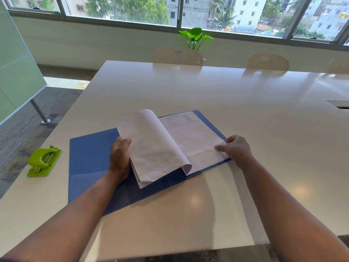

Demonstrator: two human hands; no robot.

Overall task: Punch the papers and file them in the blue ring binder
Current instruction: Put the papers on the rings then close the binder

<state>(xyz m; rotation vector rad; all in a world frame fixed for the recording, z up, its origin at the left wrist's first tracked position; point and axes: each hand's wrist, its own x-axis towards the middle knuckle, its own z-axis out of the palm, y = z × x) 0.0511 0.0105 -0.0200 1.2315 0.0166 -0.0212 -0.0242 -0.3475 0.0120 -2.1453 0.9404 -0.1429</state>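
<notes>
From the head camera, the open blue plastic ring binder (pixel 88 157) lies flat across the white table (pixel 245 110), its spine running away from the person; the left hand (pixel 119 157) grips the curled white paper sheets (pixel 151 146) left of the spine, while the right hand (pixel 237 149) pinches the flat printed page (pixel 196 140).

White table (pixel 226 95); cream chairs (pixel 177 56); sunlit windows (pixel 120 8); plant (pixel 196 35).

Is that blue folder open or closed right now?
Open. The blue ring binder lies spread flat on the table, papers inside, some turned over by the left hand.
</notes>
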